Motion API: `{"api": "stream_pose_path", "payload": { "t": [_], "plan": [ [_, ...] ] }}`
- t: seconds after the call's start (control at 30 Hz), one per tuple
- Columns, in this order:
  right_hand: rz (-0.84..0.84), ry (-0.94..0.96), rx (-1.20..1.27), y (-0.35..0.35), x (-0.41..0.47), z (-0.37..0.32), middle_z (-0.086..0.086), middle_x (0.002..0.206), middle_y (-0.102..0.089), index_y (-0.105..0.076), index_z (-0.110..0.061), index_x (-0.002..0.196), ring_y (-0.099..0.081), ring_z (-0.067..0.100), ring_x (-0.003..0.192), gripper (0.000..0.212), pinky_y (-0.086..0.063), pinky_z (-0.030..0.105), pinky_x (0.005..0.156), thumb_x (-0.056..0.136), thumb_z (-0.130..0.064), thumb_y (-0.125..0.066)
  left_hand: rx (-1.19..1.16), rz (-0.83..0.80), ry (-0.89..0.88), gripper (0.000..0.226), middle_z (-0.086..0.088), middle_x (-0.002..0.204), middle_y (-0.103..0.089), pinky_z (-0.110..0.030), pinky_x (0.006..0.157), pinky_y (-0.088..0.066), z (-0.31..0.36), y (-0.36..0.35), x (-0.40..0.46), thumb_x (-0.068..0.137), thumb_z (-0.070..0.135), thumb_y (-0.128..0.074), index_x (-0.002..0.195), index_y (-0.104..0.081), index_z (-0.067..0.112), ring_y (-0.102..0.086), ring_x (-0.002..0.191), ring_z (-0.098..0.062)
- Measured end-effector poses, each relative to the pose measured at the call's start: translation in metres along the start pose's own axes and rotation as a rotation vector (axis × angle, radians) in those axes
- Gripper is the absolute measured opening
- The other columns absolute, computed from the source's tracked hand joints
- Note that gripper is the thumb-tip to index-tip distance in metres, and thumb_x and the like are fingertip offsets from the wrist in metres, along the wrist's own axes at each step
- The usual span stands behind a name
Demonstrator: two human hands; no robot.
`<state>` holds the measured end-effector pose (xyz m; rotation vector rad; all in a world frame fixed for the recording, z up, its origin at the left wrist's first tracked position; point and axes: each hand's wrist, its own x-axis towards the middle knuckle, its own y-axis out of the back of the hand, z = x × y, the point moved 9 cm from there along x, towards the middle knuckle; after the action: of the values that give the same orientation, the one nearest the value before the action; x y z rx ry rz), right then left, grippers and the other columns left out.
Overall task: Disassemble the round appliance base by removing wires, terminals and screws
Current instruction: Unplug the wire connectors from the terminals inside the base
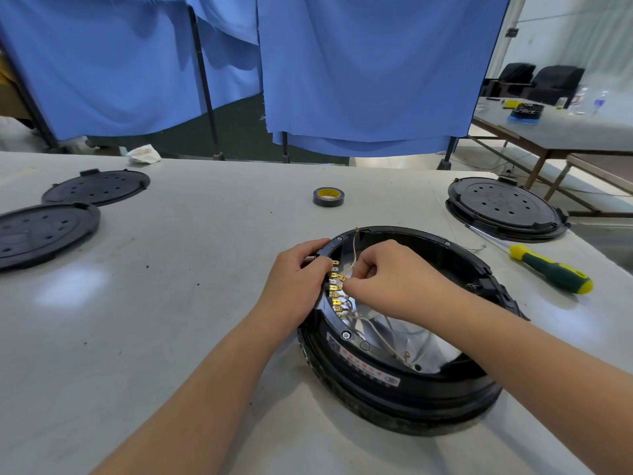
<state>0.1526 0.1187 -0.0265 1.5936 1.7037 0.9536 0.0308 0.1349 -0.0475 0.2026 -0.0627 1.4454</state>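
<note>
The round black appliance base point(404, 399) lies open side up on the grey table, its shiny metal inside showing. A row of gold terminals point(335, 296) with pale wires point(363, 320) runs along its left inner rim. My left hand point(298, 279) grips the left rim of the base next to the terminals. My right hand point(387, 279) reaches inside, and its fingertips pinch a gold terminal near the top of the row. A loose wire with a ring lug point(356, 234) sticks up at the far rim.
A green and yellow screwdriver point(548, 269) lies right of the base. A roll of black tape point(328, 196) sits behind it. Two black round covers point(96, 186) point(44, 231) lie at the left, another base point(507, 207) at the back right. Blue curtains hang behind.
</note>
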Motion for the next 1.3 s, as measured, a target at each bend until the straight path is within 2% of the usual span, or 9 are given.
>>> {"api": "stream_pose_path", "payload": {
  "t": [0.13,0.3,0.47,0.57,0.77,0.87,1.0,1.2,1.3],
  "plan": [
    [-0.003,0.017,0.041,0.002,-0.002,0.000,-0.007,0.059,-0.060,-0.064,-0.018,0.069,-0.054,0.009,0.056,0.007,-0.045,0.025,0.055,0.073,-0.023,-0.060,-0.011,-0.005,0.004,0.050,0.017,0.068,-0.072,-0.016,0.055,-0.051,-0.001,0.000,0.000,0.088,0.001,-0.050,0.077,-0.068,0.045,-0.065,0.060,0.000],
    [0.025,0.122,0.094,0.010,-0.003,-0.004,-0.010,0.052,-0.048,-0.065,-0.027,0.075,-0.043,0.002,0.047,0.005,-0.036,0.020,0.053,0.076,-0.022,-0.064,-0.013,-0.013,0.007,0.057,0.014,0.070,-0.073,-0.020,0.058,-0.052,-0.001,-0.001,-0.001,0.087,0.001,-0.049,0.069,-0.072,0.050,-0.066,0.063,-0.003],
    [-0.079,0.245,0.084,0.004,-0.008,-0.016,-0.013,0.044,-0.047,-0.069,-0.026,0.071,-0.041,0.002,0.044,0.011,-0.032,0.014,0.050,0.077,-0.020,-0.063,0.003,-0.016,-0.014,0.060,0.016,0.070,-0.073,-0.017,0.058,-0.051,0.002,-0.002,-0.001,0.087,0.001,-0.049,0.069,-0.070,0.054,-0.065,0.062,-0.001],
    [-0.124,0.270,0.045,-0.001,-0.011,-0.020,-0.011,0.042,-0.045,-0.071,-0.024,0.071,-0.040,0.004,0.043,0.010,-0.033,0.015,0.049,0.076,-0.022,-0.062,0.009,-0.012,-0.007,0.059,0.013,0.071,-0.073,-0.023,0.061,-0.052,0.001,-0.002,-0.001,0.087,0.002,-0.049,0.071,-0.071,0.054,-0.064,0.066,-0.007],
    [-0.145,0.247,0.003,-0.003,-0.013,-0.020,-0.014,0.042,-0.046,-0.065,-0.027,0.065,-0.040,0.003,0.042,0.010,-0.033,0.017,0.048,0.075,-0.024,-0.063,-0.004,0.005,0.009,0.056,0.003,0.075,-0.072,-0.032,0.065,-0.050,0.000,0.000,-0.001,0.086,0.001,-0.049,0.072,-0.072,0.050,-0.062,0.071,-0.016],
    [-0.107,0.222,-0.060,-0.004,-0.012,-0.019,-0.023,0.044,-0.048,-0.060,-0.027,0.062,-0.044,0.000,0.042,0.011,-0.032,0.019,0.047,0.072,-0.027,-0.062,0.006,0.015,0.008,0.058,0.000,0.077,-0.070,-0.033,0.066,-0.048,0.001,0.000,-0.001,0.086,0.001,-0.049,0.070,-0.071,0.052,-0.060,0.072,-0.018],
    [-0.079,0.196,-0.098,-0.005,-0.012,-0.019,-0.030,0.045,-0.048,-0.057,-0.027,0.059,-0.045,-0.003,0.043,0.012,-0.029,0.017,0.045,0.071,-0.029,-0.061,0.026,0.024,0.008,0.051,0.002,0.076,-0.071,-0.032,0.065,-0.048,0.001,0.001,0.000,0.086,0.002,-0.050,0.075,-0.070,0.047,-0.061,0.071,-0.017],
    [-0.078,0.170,-0.138,-0.005,-0.013,-0.017,-0.030,0.044,-0.047,-0.056,-0.027,0.059,-0.044,-0.002,0.041,0.013,-0.027,0.018,0.046,0.070,-0.031,-0.059,0.034,0.026,0.011,0.050,0.010,0.069,-0.070,-0.026,0.061,-0.048,0.001,0.001,0.000,0.086,0.001,-0.051,0.073,-0.069,0.046,-0.060,0.068,-0.012],
    [-0.058,0.158,-0.144,-0.005,-0.013,-0.017,-0.018,0.042,-0.049,-0.055,-0.027,0.057,-0.042,0.003,0.041,0.014,-0.028,0.019,0.046,0.069,-0.031,-0.059,0.041,0.018,0.005,0.047,0.010,0.072,-0.071,-0.025,0.061,-0.049,0.002,0.000,-0.001,0.086,0.002,-0.050,0.079,-0.068,0.045,-0.062,0.068,-0.010]
  ]
}}
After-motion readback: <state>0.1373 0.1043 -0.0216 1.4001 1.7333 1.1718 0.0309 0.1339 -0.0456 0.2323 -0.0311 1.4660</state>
